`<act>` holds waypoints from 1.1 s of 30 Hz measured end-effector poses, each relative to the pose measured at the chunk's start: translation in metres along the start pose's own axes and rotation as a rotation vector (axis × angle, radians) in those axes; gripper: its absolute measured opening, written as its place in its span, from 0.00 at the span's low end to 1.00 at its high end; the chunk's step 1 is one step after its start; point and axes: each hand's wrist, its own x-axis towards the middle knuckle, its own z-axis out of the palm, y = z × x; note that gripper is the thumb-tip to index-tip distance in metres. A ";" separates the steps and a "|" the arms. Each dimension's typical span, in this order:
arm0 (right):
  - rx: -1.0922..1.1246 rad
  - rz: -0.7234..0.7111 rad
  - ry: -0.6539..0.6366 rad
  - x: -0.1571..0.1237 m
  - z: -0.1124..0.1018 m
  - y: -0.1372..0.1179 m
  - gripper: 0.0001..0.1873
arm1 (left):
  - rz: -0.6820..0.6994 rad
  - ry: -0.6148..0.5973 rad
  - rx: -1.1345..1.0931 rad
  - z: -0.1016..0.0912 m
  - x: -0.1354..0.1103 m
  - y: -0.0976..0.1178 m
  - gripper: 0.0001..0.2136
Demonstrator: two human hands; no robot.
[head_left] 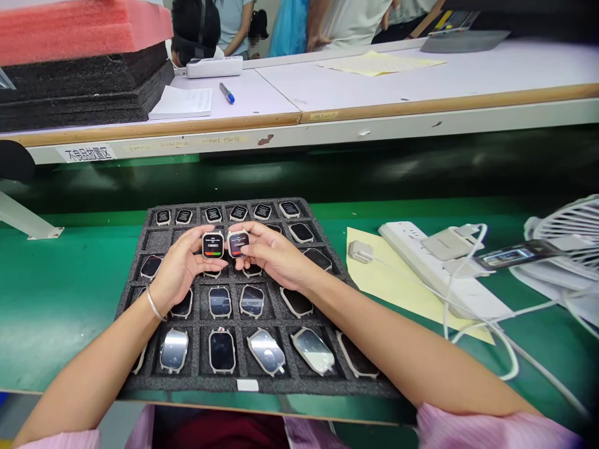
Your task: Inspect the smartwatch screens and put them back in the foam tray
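Between the fingers of my left hand [185, 259] is a smartwatch case [213, 245] without a strap, its lit screen showing text and a red and green bar. My right hand [276, 252] grips a second smartwatch case [237, 242], also lit, with the thumb over its lower edge. The two watches are side by side, faces up, above a dark foam tray [196, 380]. Several more watch cases lie in the tray's compartments; the far row shows lit text, while nearer ones such as this watch [222, 350] have dark or reflective screens. My forearms hide some compartments.
To the right are a yellow sheet [374, 280], a charger plug [361, 251], a white power strip [444, 274] with loose cables, and a fan [571, 243]. A raised shelf [281, 100] holds foam blocks [84, 56], a notepad [182, 103] and a pen [227, 93]. People stand behind it.
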 end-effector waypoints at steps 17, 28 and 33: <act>0.039 -0.007 0.014 0.001 -0.004 -0.001 0.22 | 0.098 0.034 0.049 -0.001 -0.003 0.002 0.22; 0.106 -0.009 -0.108 0.000 -0.003 -0.005 0.33 | 0.041 -0.092 0.002 -0.005 0.000 0.006 0.28; 0.215 0.055 -0.101 -0.001 -0.004 -0.009 0.29 | 0.030 -0.149 -0.037 -0.007 0.001 0.007 0.25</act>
